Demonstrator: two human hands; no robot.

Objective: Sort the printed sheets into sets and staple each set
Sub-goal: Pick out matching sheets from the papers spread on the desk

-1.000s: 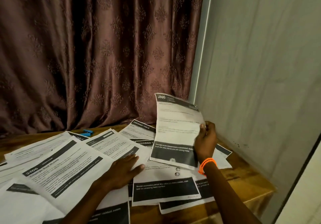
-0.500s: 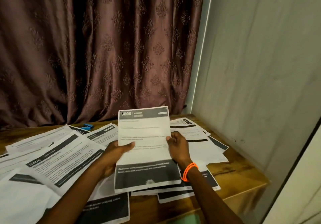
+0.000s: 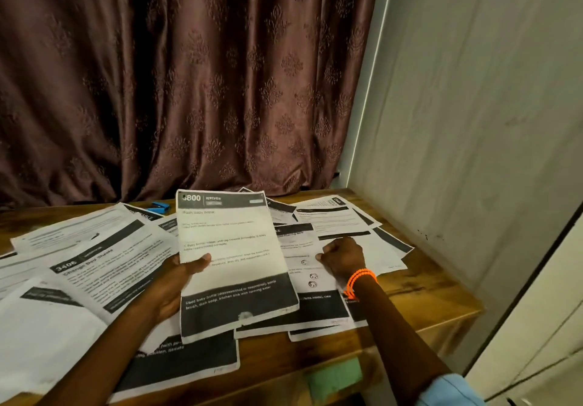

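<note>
Sheet (image 3: pixel 233 257) pinched in my left hand (image 3: pixel 176 282), long axis pointing away, header farthest; right hand (image 3: pixel 342 256) fisted, holding nothing.

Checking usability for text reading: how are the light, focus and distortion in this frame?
Head view: dim, warm light; the held sheet is legible in its header and footer, its fine print soft; the sheets at left smear; wide-angle bending shows at the wall.
</note>
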